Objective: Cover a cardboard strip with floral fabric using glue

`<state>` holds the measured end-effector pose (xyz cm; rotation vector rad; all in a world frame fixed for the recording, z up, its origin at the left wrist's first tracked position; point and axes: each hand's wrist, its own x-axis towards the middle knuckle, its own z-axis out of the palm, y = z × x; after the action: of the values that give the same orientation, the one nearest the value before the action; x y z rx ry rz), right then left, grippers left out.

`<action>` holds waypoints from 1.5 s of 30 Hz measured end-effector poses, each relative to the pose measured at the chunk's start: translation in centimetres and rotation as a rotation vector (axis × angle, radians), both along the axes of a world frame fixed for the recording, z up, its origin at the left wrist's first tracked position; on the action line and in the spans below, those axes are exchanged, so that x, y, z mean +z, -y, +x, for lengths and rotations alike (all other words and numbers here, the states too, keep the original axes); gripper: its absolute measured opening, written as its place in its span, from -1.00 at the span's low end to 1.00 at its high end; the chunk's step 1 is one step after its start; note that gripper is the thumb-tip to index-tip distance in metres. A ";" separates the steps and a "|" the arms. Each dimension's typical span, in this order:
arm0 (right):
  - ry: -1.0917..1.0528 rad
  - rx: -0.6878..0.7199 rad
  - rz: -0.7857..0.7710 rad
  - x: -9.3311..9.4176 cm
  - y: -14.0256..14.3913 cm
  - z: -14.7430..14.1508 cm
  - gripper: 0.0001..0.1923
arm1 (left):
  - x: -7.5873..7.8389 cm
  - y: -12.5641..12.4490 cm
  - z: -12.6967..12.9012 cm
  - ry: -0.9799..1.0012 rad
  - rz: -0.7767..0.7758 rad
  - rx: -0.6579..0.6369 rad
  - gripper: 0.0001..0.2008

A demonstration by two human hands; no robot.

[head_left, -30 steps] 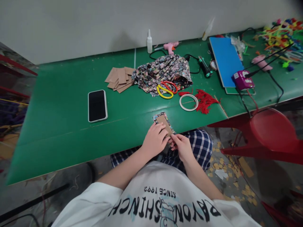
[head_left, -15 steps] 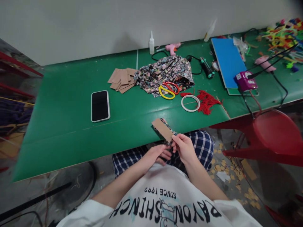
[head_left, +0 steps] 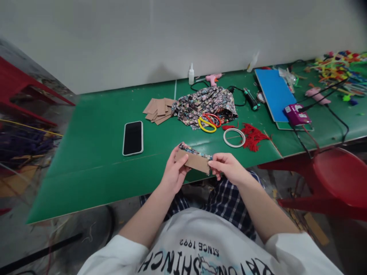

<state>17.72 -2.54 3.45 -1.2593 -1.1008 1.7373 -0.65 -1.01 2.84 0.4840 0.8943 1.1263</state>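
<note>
red chair (head_left: 341, 179) cut off at right, pipe-cleaner pile (head_left: 341, 63) blurred

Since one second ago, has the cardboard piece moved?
Yes. The cardboard piece left the table edge; both hands, left hand and right hand, hold it lifted, turned sideways.

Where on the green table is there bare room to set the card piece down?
Bare green left of the phone and along the near edge below it. Crowded from the card stack and cloth rightward: scissors, tape ring, red threads.

Green table (head_left: 86, 160) bears phone (head_left: 133, 138), scissors (head_left: 208, 122), tape ring (head_left: 234, 137).
</note>
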 end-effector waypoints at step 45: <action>0.916 0.377 0.680 -4.0 -8.1 -2.6 -0.86 | -2.1 -8.3 -6.6 -1.440 1.264 -0.839 -0.78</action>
<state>15.15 5.61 -0.58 -1.4463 -2.3225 0.7818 -7.22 7.29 0.70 2.6339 0.8242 0.2410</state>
